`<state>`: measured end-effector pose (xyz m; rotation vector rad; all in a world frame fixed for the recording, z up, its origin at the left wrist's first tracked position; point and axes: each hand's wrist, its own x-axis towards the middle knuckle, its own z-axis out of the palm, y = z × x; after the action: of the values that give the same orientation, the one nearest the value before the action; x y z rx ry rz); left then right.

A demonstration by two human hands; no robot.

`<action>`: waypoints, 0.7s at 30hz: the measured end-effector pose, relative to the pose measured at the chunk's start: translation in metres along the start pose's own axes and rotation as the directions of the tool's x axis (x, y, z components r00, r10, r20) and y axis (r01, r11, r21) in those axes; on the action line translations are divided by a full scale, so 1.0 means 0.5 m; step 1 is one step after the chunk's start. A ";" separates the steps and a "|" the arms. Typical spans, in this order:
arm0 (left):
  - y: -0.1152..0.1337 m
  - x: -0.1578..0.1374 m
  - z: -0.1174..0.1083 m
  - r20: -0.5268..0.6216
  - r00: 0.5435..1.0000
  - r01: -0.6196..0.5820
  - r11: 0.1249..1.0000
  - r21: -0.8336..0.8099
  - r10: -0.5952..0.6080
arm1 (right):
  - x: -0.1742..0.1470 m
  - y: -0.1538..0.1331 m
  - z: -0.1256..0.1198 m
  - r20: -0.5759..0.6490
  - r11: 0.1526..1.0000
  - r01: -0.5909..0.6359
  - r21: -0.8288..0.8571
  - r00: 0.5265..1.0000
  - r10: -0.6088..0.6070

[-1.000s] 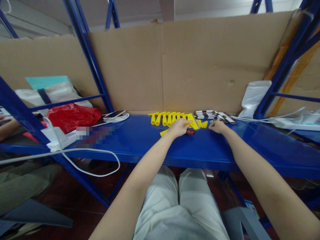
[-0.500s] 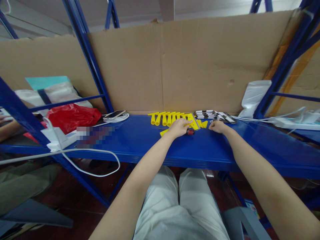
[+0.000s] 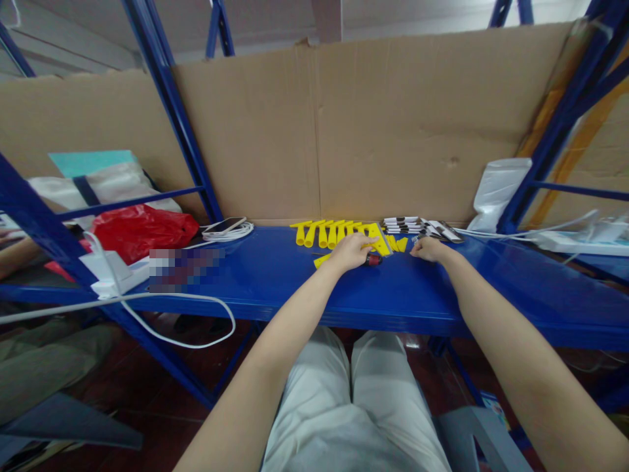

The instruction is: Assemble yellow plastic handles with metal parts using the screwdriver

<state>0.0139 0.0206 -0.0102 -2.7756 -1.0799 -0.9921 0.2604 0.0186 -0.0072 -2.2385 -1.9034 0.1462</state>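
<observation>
Yellow plastic piece (image 3: 377,240) lies on the blue shelf (image 3: 275,275), under the fingertips of the left hand (image 3: 350,252), whose fingers curl loosely upon it. A red-black object (image 3: 373,259) sits just beside that hand. Right hand (image 3: 428,249) rests nearby, fingers curled; its grip cannot be told.

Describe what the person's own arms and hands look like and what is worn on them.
Both forearms are bare all the way to the picture's lower edge: no sleeves, gloves, watch or bands show. The left hand and right hand are bare too, with no rings that can be made out at this size. Below the arms, light grey trousers cover the lap.
</observation>
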 end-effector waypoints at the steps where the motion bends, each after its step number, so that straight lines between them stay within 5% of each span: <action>1: 0.000 0.000 0.000 0.001 1.000 0.000 1.000 0.004 0.000 | 0.000 0.000 0.000 -0.002 1.000 0.001 0.008 1.000 -0.001; 21: -0.002 -0.001 0.003 -0.012 1.000 0.006 1.000 -0.011 -0.006 | 0.013 0.004 0.009 -0.012 0.995 -0.019 -0.095 1.000 0.018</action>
<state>0.0137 0.0213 -0.0117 -2.7725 -1.0852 -1.0173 0.2624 0.0252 -0.0117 -2.3128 -1.9235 0.0468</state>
